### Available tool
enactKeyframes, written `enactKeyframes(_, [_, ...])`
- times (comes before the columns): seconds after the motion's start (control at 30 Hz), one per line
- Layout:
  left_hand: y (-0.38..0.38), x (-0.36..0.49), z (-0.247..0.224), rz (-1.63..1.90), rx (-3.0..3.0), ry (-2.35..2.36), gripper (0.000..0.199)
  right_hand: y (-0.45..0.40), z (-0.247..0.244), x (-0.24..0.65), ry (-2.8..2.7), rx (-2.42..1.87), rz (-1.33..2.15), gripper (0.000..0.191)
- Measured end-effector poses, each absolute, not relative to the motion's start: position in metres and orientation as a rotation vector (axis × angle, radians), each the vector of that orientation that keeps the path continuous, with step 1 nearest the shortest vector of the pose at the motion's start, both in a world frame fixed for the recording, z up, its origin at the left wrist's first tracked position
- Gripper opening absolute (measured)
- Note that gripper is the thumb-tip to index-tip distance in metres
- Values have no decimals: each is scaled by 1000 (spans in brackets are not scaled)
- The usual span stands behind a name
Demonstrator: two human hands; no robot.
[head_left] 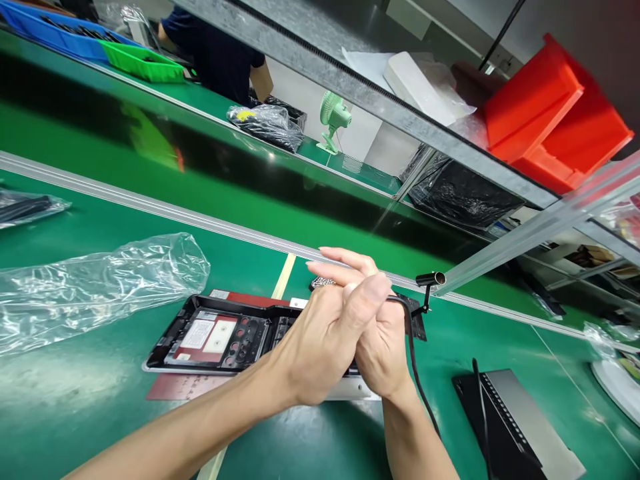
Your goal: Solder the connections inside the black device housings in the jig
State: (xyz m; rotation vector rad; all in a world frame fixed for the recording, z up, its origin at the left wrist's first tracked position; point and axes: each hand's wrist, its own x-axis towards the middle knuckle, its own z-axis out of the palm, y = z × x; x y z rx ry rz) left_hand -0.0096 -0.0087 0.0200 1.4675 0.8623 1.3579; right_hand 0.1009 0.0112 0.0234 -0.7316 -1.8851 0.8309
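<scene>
My left hand (320, 347) and my right hand (383, 347) are pressed together at the middle of the bench. A black cable (414, 367) comes out at the top of my right hand and hangs down to the right. My left hand is closed against the right, its thumb on top; whatever lies between the palms is hidden. Beneath and to the left of my hands lies a black plastic housing (250, 343), open side up, its right part covered by my hands. It rests over a reddish-brown board (175, 387) with handwriting.
A clear plastic bag (125, 280) lies at left. A small black cylinder on a stand (427, 283) is beyond my right hand. At right are a black and grey panel (520, 420) and an upright post (540, 220). Overhead, a shelf holds a red bin (535, 107). A person (215, 50) is across the bench.
</scene>
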Motion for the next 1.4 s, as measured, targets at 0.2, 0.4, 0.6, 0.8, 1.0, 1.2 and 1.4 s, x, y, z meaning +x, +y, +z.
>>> enactKeyframes(0.2, [-4,-4,16,1457,1477,810,61,16,19,97,-1816,-629,797,30])
enactKeyframes(0.4, [-2,-2,6,1502,1476,920,60,17,17,95,-1810,-640,785,32])
enactKeyframes(0.6, [-2,-2,2,1519,1498,910,62,18,14,91,-1771,-601,766,33])
enactKeyframes(0.8, [-2,-1,6,1551,1461,912,69,16,13,91,-1772,-614,704,31])
enactKeyframes(1.0, [-3,-1,7,1555,1494,862,71,14,13,93,-1774,-654,673,25])
enactKeyframes(1.2, [-4,-1,4,1569,1511,823,66,11,13,92,-1784,-654,654,36])
enactKeyframes(1.4, [-3,-1,2,1555,1534,874,69,13,11,92,-1783,-644,672,35])
